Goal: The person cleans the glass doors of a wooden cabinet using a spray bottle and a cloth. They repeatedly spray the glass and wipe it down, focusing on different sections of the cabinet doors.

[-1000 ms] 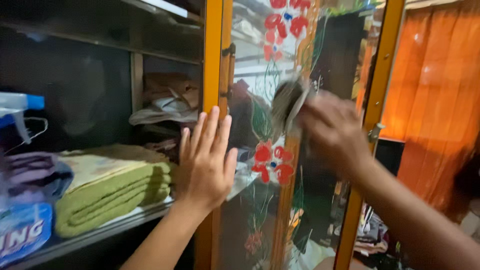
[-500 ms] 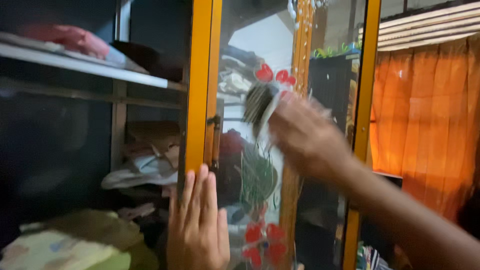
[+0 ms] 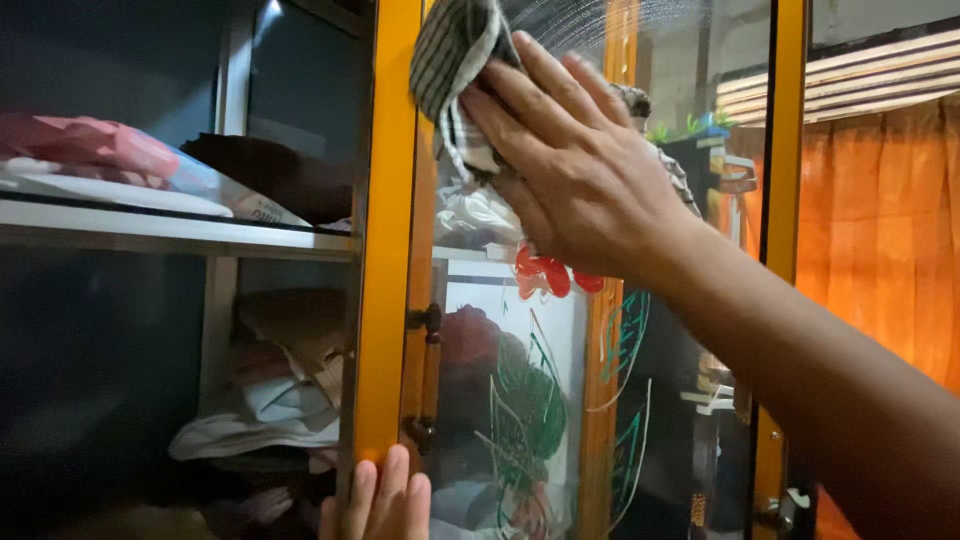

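At the top corner of the glass door (image 3: 520, 380), the right hand (image 3: 580, 170) presses a striped cloth (image 3: 450, 60) flat against the pane, fingers spread over it, the cloth bunched beneath the palm and its free end hanging over the orange frame (image 3: 385, 250). Left hand (image 3: 378, 505) low on the frame edge, fingers laid flat against it, nothing in its grip. Risks, as judged: hard pressure on thin glass high up could flex or crack the pane; if the lower hand slips, the hinged door may swing and the cloth skid off; the loose end could snag the small knob (image 3: 428, 320); wet streaks near the top suggest a slick surface. The painted flowers (image 3: 545, 275) might scuff under rubbing. Hard to make out: most of the left hand is cut off by the lower edge; reflections confuse what lies behind the glass; the folded clothes (image 3: 270, 400) on the shelf (image 3: 150, 235) are dim; the cloth's full extent is hidden under the hand.
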